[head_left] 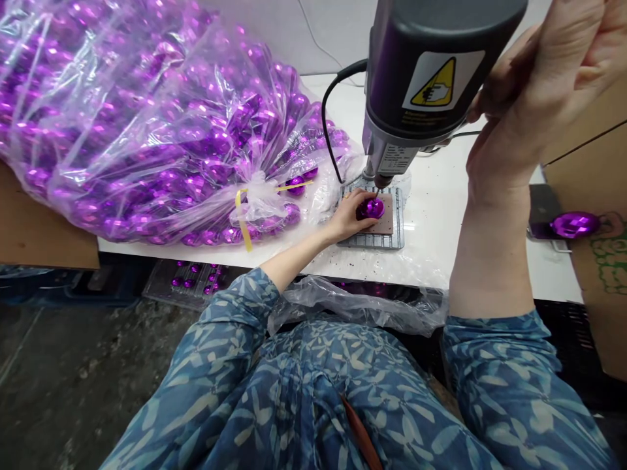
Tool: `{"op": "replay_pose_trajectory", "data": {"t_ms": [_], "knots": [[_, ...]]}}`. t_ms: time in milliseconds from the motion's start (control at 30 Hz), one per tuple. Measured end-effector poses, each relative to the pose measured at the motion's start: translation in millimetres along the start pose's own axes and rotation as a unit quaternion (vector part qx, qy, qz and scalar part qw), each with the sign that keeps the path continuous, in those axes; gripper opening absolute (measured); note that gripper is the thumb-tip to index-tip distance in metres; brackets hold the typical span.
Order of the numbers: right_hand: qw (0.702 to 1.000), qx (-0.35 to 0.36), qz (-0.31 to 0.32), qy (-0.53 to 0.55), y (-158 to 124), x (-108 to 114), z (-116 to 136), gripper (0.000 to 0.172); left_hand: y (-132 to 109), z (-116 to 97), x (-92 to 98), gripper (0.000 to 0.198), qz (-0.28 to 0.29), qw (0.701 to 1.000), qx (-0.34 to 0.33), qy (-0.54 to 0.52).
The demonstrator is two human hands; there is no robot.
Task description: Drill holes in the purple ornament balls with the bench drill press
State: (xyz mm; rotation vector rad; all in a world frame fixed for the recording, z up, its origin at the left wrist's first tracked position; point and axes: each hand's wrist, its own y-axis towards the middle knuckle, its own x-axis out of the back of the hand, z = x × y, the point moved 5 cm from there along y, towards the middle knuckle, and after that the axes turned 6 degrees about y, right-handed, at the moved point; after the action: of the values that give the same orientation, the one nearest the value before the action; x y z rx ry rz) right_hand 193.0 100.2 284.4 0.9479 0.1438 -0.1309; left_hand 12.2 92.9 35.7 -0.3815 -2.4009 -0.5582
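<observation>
A small bench drill press (426, 78) stands before me, with a yellow warning label on its dark motor housing. Below its bit, a shiny purple faceted ball (375, 208) rests on a brown board (385, 225) over the slotted metal base (398, 240). My left hand (353, 214) grips this ball from the left, thumb in front and fingers behind. The bit's tip is at the ball's top; whether it has gone in I cannot tell. My right hand (543, 85) is raised at the housing's right side, its fingers curled; what they grasp is hidden.
A large clear plastic bag (161, 130) full of purple balls, tied with yellow ribbon, covers the table's left side. Another purple ball (574, 224) lies at the right, beside a cardboard box (600, 261). Plastic sheeting (362, 303) hangs at the table's front edge. A black cable (326, 117) loops beside the drill.
</observation>
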Motion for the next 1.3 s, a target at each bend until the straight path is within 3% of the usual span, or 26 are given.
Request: {"op": "replay_pose_trajectory", "data": {"t_ms": [333,733,1033,1300], "knots": [[1.000,-0.013,0.005,0.001,-2,-4,8,0.069,-9,14,-15.1,0.068,-0.001,0.999,0.036,-0.025],[0.994,0.014,-0.096,0.045,-45,4,12,0.072,-9,12,-15.0,0.069,0.005,0.999,0.040,-0.020],[0.987,0.124,-0.100,0.040,-65,15,-1,0.068,-11,8,-12.7,0.068,0.002,0.999,0.039,-0.020],[0.978,0.173,-0.115,0.031,-80,28,-19,0.062,-11,11,-14.3,0.067,0.002,0.999,0.039,-0.007]]}}
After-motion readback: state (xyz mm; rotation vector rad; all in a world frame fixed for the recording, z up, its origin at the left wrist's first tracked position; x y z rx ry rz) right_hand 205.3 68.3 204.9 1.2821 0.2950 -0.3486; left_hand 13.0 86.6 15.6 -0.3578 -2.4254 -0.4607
